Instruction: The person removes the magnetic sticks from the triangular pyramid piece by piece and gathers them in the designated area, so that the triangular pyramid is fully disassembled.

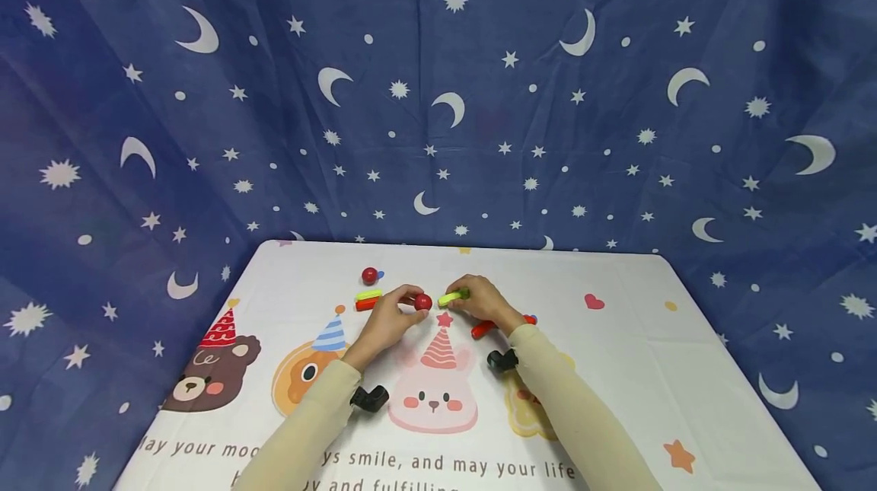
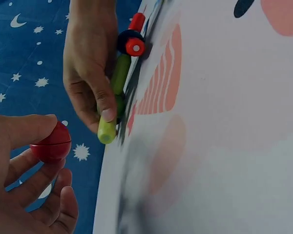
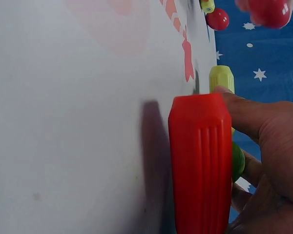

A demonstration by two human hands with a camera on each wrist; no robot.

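Between the thumb and fingers of my left hand [image 1: 384, 326] is a red ball [image 2: 51, 143] with a seam around it, raised off the table. My right hand [image 1: 483, 299] pinches a yellow-green stick [image 2: 107, 129], grooved along its side in the right wrist view. Close by its fingers is a green ball [image 3: 238, 162]; whether it is joined to the stick I cannot tell. A red grooved stick [image 3: 201, 161] lies beside the right wrist, large in the right wrist view. The two hands face each other, a small gap apart.
Left of the hands, a yellow stick [image 1: 368, 294] lies beside a red stick [image 1: 366, 304]. Behind them sits another red ball [image 1: 369, 275] with a small blue piece [image 1: 381, 274]. The printed white tablecloth [image 1: 617, 323] meets a blue starry curtain [image 1: 479, 95].
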